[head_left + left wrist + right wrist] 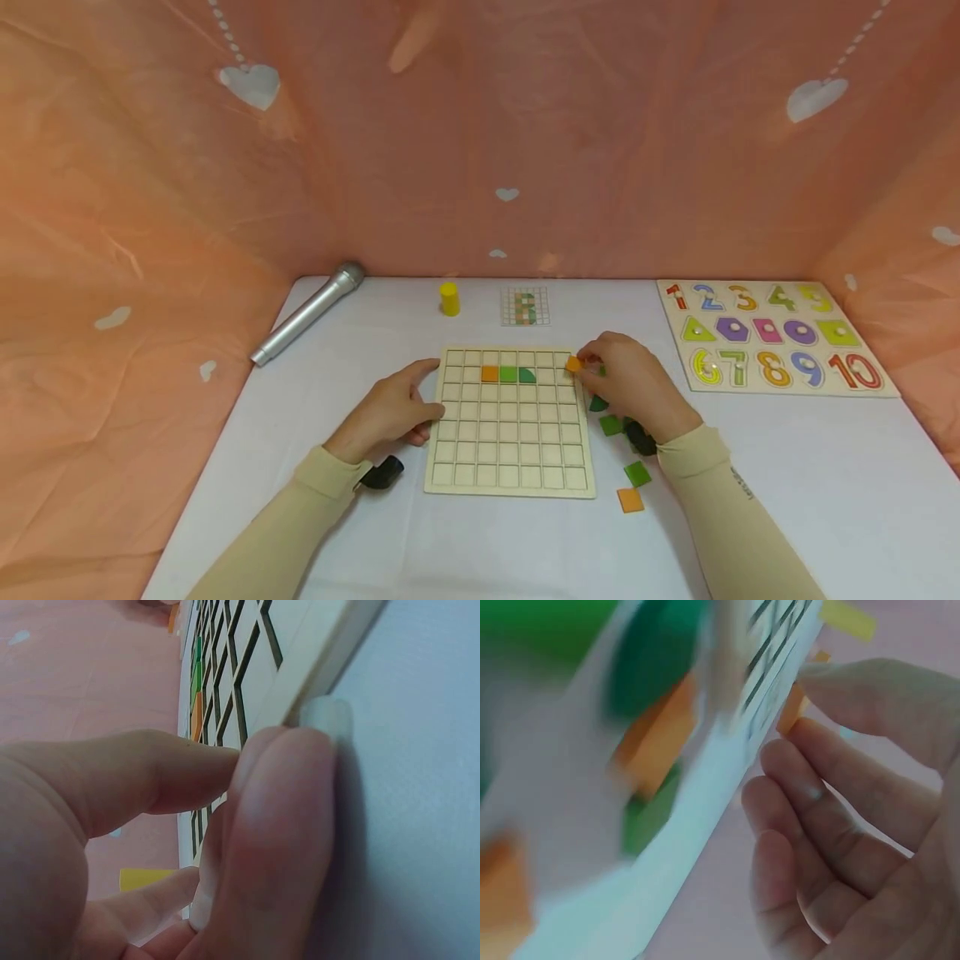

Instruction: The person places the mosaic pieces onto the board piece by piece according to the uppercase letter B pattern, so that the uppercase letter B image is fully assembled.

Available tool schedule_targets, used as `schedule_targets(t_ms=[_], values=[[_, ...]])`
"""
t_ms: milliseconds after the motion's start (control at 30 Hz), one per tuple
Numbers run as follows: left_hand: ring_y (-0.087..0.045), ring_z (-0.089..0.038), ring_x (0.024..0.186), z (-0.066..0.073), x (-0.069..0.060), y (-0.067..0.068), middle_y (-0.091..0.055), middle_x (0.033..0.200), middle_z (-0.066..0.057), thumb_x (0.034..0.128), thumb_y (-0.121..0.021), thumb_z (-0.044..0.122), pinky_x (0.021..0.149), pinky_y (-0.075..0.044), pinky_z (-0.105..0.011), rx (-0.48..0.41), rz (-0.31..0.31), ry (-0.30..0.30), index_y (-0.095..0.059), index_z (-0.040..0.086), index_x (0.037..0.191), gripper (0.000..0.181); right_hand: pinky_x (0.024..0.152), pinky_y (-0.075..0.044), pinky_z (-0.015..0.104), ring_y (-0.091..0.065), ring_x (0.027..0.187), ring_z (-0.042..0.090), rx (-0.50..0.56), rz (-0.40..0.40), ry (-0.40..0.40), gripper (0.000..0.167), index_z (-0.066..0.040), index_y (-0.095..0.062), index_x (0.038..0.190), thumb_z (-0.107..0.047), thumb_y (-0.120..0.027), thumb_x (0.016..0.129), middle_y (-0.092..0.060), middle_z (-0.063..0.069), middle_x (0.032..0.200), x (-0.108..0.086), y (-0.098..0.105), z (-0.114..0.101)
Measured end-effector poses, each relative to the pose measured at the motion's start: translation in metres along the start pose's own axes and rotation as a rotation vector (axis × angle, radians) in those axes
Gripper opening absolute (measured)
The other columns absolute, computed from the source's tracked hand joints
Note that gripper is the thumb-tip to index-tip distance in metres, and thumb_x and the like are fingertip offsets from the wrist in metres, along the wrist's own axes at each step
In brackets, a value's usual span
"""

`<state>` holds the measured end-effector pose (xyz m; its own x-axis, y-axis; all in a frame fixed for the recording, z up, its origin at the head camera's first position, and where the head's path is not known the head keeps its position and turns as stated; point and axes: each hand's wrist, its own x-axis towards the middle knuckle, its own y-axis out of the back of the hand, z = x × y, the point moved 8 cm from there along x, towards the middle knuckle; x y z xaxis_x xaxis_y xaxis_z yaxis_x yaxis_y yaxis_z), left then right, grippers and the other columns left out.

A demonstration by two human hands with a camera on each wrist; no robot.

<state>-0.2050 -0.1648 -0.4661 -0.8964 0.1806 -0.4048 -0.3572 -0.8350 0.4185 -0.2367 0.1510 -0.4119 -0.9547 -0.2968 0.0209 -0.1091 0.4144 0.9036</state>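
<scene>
Right fingers (pixel 859 772): thumb and forefinger pinch a tile by its edges; the other fingers fold loosely below.
Held tile: orange square (pixel 573 364), over the board's right edge near its top corner, right of frame centre. Contact with the board: cannot tell.
Right hand (pixel 630 379): right of centre, above some loose pieces and partly hiding them.
Left hand (pixel 390 408): fingers spread along the board's left edge, forefinger and thumb at the rim, no tile held.
Grid board (pixel 510 489): centre of frame, flat on the counter (pixel 360 550).
Set row: orange tile (pixel 489 374), green tile (pixel 508 374) and dark green quarter-round (pixel 527 376), side by side, second row from the top.
Loose pieces: green tile (pixel 637 473) and orange tile (pixel 631 500), lower right of the board; others nearer the hand.
Pattern card (pixel 525 307): beyond the board, upper centre; fine detail too small to read.
Placing, judged: check the cell against the card; square the tile to the grid lines, lower one edge first, press flat, then release. Light left-hand pressure should stop the board sliding.
Risk, judged: a sleeve or wrist could brush the loose pieces.
</scene>
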Motion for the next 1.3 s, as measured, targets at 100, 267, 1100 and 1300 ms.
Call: schedule_targets(t_ms=[100,267,1100,1300], values=[[-0.068,-0.016,0.059,0.000,0.000,0.000,-0.064,0.079,-0.012,0.0935,-0.077,0.008,0.061,-0.065,-0.030,0.001,-0.002,-0.001,-0.040,0.021,0.167,0.083,0.082,-0.062,0.043,-0.065,0.090,0.022,-0.009,0.013,0.057,0.023,-0.002,-0.081,0.112,-0.019,-0.078,0.096,-0.074,0.009,0.105,0.004,-0.008,-0.018],[-0.067,-0.016,0.059,-0.001,0.000,0.000,-0.064,0.079,-0.011,0.0938,-0.077,0.008,0.061,-0.065,-0.030,-0.002,-0.002,-0.002,-0.040,0.021,0.167,0.083,0.083,-0.064,0.042,-0.067,0.091,0.021,-0.040,0.016,0.140,0.020,-0.004,-0.082,0.108,-0.018,-0.082,0.095,-0.074,0.006,0.102,0.004,-0.021,-0.043],[-0.069,-0.017,0.060,0.000,0.000,0.001,-0.066,0.079,-0.012,0.0943,-0.078,0.009,0.062,-0.066,-0.032,0.027,-0.007,0.012,-0.038,0.021,0.167,0.084,0.087,-0.064,0.037,-0.070,0.101,0.022,-0.107,-0.010,0.211,0.015,-0.009,-0.083,0.108,-0.017,-0.083,0.096,-0.075,0.004,0.105,-0.001,-0.041,-0.068],[-0.069,-0.016,0.060,0.000,0.001,0.000,-0.066,0.079,-0.012,0.0945,-0.077,0.008,0.062,-0.066,-0.031,0.021,-0.009,0.007,-0.038,0.021,0.168,0.084,0.085,-0.064,0.036,-0.068,0.098,0.022,-0.107,-0.014,0.208,0.015,-0.009,-0.083,0.108,-0.018,-0.083,0.096,-0.074,0.003,0.103,-0.001,-0.041,-0.068]])
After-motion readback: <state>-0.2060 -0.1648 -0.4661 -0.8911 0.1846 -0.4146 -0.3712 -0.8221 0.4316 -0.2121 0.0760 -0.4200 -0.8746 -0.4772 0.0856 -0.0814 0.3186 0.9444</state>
